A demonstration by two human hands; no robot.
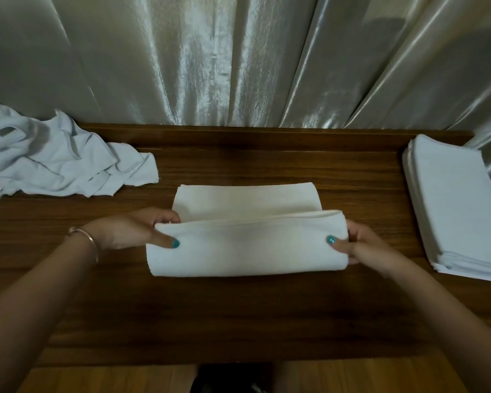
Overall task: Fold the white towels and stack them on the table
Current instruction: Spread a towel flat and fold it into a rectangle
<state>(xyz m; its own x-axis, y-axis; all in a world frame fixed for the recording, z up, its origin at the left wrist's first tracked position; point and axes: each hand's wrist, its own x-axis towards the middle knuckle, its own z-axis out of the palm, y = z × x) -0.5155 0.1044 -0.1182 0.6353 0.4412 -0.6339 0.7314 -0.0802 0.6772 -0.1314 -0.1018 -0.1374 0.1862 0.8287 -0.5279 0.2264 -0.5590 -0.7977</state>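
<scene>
**Head view: both hands grip a half-folded towel at mid-tabletop**

Head view looks down on a dark wooden tabletop [238,313] with a white towel [247,251] lying at its centre. The near part of the towel is doubled over, and a flat layer shows beyond the fold. The left hand [133,228] pinches the towel's left end, thumb on top and fingers tucked behind. The right hand [357,245] pinches the right end the same way. Both thumbnails are painted teal, and a thin bangle [90,239] circles the left wrist.

A crumpled heap of unfolded towels [57,163] sits at the far left, well apart from the hands. A neat stack of folded towels [459,205] rests along the right edge. Nothing lies between the hands and either pile. Shiny pale curtains [210,58] hang in folds right behind the tabletop.
</scene>
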